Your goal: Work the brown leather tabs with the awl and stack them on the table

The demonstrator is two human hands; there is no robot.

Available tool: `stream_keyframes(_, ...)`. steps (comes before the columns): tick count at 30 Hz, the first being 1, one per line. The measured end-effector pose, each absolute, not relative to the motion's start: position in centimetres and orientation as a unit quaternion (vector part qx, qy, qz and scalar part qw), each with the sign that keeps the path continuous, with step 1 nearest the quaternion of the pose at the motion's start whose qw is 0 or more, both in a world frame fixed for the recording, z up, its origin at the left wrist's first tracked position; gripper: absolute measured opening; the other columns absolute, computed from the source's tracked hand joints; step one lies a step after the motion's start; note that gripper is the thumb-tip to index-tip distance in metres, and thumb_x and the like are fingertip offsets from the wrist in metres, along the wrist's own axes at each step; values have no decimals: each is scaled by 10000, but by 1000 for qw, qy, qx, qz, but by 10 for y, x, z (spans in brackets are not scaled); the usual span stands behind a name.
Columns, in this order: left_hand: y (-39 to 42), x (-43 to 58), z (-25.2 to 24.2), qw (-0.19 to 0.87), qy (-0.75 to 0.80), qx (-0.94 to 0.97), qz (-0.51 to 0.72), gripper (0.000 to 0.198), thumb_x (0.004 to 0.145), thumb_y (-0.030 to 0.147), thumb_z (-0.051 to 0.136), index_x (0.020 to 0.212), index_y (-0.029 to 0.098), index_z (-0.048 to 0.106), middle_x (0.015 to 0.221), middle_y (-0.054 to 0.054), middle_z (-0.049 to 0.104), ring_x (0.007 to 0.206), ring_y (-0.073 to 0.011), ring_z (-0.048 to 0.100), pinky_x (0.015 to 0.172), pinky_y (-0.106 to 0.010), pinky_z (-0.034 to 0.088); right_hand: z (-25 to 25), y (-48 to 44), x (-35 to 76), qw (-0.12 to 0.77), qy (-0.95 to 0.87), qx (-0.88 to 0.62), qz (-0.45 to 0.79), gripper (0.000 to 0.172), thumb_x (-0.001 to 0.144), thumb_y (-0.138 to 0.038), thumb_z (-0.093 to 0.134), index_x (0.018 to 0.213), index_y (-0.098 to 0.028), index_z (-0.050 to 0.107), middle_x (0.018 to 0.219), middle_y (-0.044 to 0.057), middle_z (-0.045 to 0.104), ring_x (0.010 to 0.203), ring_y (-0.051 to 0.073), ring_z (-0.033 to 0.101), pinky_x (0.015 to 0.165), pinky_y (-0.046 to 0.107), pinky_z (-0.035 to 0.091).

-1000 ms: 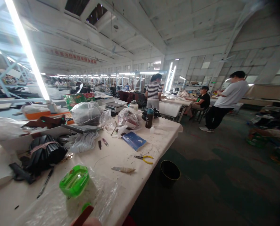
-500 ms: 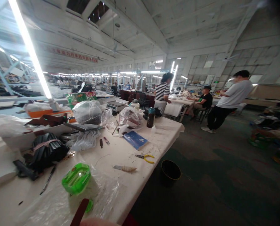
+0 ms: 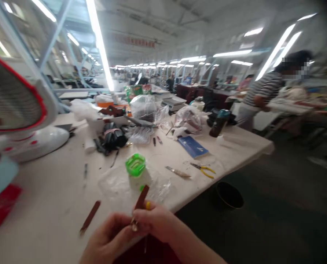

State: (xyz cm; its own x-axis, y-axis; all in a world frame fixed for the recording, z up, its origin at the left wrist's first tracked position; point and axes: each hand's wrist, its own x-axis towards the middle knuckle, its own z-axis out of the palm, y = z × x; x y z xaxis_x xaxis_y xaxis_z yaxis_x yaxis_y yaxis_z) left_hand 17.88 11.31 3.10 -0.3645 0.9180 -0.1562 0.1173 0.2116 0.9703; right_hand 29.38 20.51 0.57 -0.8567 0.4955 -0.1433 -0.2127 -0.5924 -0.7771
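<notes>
Near the table's front edge, my left hand (image 3: 112,233) and my right hand (image 3: 159,218) are closed together around a brown strap (image 3: 142,196). The strap points up and away from me. A shiny metal fitting (image 3: 134,224) sits at its lower end, pinched between the fingers of both hands. Something small and yellow (image 3: 148,205) shows by my right index finger; its kind is unclear. A second brown strap (image 3: 90,217) with a metal end lies on the table, left of my hands. Beyond them stands a green plastic box (image 3: 136,165) on clear plastic film (image 3: 111,187).
A knife (image 3: 178,172), yellow-handled pliers (image 3: 203,169) and a blue booklet (image 3: 193,146) lie to the right. A dark bottle (image 3: 219,124) stands behind. A fan (image 3: 39,139) is on the left. A black bin (image 3: 230,195) stands on the floor; a person in stripes (image 3: 264,91) is beyond.
The view has swung left and down, bringing the fan and both hands into sight. Before, just a strap's end and part of a hand showed at the bottom edge.
</notes>
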Motion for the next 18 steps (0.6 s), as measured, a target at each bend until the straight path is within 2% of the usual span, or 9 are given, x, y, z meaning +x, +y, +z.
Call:
stream_keyframes(2, 110, 177, 31, 461, 621, 355, 526, 333, 586, 487, 718, 638, 185, 587, 596, -4, 640, 564, -147, 566, 565, -274, 456, 1, 201, 291, 211, -420, -199, 860, 330, 664, -409, 697, 672, -124, 531, 486, -71, 419, 415, 29, 315, 426, 179, 222)
stream_keyframes(6, 111, 177, 27, 483, 596, 301, 567, 302, 629, 385, 717, 671, 158, 522, 588, 17, 604, 553, -100, 527, 566, -224, 410, 2, 194, 288, 232, -493, -271, 794, 384, 671, -483, 673, 728, -139, 512, 511, -75, 425, 462, 46, 336, 445, 182, 245)
stream_keyframes(9, 110, 178, 22, 480, 593, 291, 577, 294, 658, 372, 697, 694, 145, 514, 597, 18, 583, 561, -89, 504, 563, -214, 384, 4, 191, 287, 257, -543, -286, 746, 403, 677, -526, 638, 725, -147, 509, 531, -64, 433, 479, 64, 366, 452, 198, 281)
stream_keyframes(14, 108, 175, 15, 487, 593, 287, 574, 287, 675, 373, 683, 688, 144, 510, 587, 19, 572, 565, -93, 498, 576, -222, 388, 2, 191, 284, 293, -613, -309, 666, 351, 705, -498, 605, 686, -158, 518, 551, -35, 464, 500, 91, 412, 466, 223, 336)
stream_keyframes(18, 110, 175, 14, 476, 600, 290, 574, 266, 705, 363, 657, 690, 146, 504, 600, 21, 577, 570, -84, 497, 569, -207, 377, -3, 191, 285, 310, -625, -306, 648, 341, 747, -491, 565, 691, -156, 532, 561, -22, 470, 514, 96, 421, 477, 224, 363)
